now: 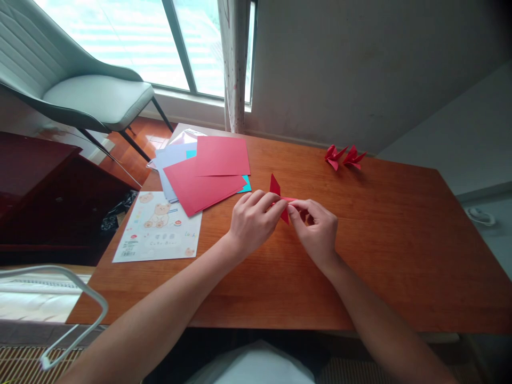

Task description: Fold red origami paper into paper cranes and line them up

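Observation:
Between my two hands is a red folded paper figure [275, 184], with one pointed flap standing up and another pointing down toward me. My left hand [258, 217] is closed on its left side, and the fingers cover much of the folds. From the right, my right hand [314, 226] pinches a narrow end of the same paper between thumb and fingertips. Two finished-looking red folded paper figures, one [335, 157] beside the other [354, 158], sit at the back right of the table.
Red paper sheets [222, 154] overlap pale and blue sheets at the left of the wooden table [384, 256]. In front of them lies a bear-printed sheet [160, 229]. A grey chair [96, 98] stands beyond the left edge. A white curved frame [90, 290] is at the lower left.

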`<move>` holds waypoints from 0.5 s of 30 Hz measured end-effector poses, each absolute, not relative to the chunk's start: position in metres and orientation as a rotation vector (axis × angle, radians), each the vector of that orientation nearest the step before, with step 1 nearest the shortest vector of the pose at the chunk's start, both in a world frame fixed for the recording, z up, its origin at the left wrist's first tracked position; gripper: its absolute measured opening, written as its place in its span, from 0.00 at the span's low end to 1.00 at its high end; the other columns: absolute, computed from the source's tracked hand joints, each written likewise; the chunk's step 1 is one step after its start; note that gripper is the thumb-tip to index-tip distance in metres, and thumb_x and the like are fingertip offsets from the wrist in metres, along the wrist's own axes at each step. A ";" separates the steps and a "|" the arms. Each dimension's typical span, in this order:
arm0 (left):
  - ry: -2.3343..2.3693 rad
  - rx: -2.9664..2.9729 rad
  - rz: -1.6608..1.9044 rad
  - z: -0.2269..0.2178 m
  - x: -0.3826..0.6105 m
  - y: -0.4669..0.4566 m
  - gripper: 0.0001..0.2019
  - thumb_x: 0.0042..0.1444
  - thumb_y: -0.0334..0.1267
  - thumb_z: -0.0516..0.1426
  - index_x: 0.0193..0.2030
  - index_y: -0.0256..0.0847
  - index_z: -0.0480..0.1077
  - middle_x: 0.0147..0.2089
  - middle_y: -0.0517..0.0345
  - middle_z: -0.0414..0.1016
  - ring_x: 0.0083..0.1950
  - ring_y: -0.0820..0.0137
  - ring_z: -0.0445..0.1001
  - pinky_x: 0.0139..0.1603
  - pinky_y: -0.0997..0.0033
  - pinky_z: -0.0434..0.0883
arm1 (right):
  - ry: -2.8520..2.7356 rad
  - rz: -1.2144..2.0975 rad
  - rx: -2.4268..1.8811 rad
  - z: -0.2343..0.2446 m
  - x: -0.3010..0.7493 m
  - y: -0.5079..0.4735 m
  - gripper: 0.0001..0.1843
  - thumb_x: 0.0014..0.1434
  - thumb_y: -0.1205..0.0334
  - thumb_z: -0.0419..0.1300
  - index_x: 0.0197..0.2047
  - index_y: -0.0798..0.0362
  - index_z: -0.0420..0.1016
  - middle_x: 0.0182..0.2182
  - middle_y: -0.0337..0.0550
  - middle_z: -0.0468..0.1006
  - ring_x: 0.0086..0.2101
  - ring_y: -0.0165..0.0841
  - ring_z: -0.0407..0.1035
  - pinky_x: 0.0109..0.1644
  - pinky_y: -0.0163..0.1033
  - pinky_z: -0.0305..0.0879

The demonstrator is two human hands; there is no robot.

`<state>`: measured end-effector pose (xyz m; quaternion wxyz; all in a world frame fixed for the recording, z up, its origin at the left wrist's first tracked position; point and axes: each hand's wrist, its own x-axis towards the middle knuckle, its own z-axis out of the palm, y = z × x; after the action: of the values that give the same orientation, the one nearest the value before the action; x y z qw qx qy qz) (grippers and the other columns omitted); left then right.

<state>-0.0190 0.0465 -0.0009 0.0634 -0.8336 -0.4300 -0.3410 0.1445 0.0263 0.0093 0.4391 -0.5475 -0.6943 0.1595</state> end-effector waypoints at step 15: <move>-1.372 -2.532 -1.115 -0.004 -0.020 0.049 0.08 0.67 0.39 0.54 0.44 0.45 0.76 0.40 0.56 0.80 0.39 0.67 0.72 0.42 0.66 0.65 | -1.755 0.346 -1.313 0.007 0.147 0.028 0.06 0.65 0.59 0.60 0.38 0.48 0.79 0.28 0.38 0.78 0.25 0.30 0.66 0.33 0.38 0.66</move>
<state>-0.0202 0.0487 -0.0039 0.0266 -0.8195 -0.4442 -0.3610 0.1474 0.0285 0.0066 0.4453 -0.5299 -0.7082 0.1394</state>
